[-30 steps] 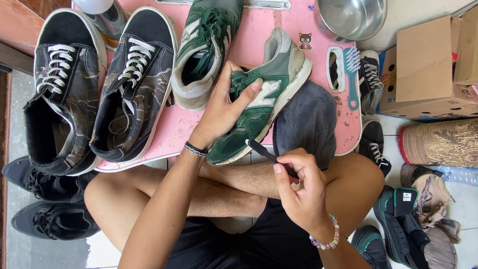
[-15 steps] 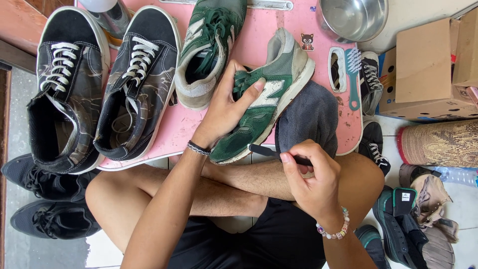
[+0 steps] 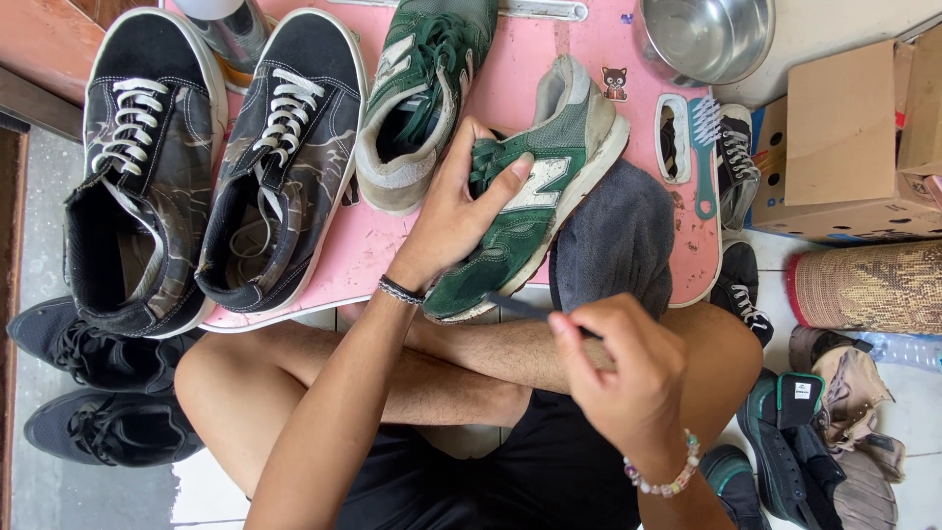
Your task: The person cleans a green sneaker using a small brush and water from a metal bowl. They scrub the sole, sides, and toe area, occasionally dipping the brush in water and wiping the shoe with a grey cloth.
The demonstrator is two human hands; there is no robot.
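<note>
My left hand (image 3: 453,211) grips a green and grey sneaker (image 3: 535,196) lying on its side across the front edge of a pink board (image 3: 510,88). My right hand (image 3: 628,368) hovers just below the sneaker's toe, pinching a thin dark stick-like tool (image 3: 515,306) whose tip points at the sole near the toe. A grey cloth (image 3: 613,240) lies under and right of the sneaker. The matching green sneaker (image 3: 422,88) rests upright behind my left hand.
Two black and white lace-up shoes (image 3: 206,167) fill the board's left half. A steel bowl (image 3: 702,34), a teal brush (image 3: 705,147), a cardboard box (image 3: 844,137), a woven roll (image 3: 868,285) and several dark shoes (image 3: 98,388) surround my crossed legs.
My right hand with the thin tool has slid slightly right and down, away from the sneaker's toe. My left hand keeps the same grip on the sneaker.
</note>
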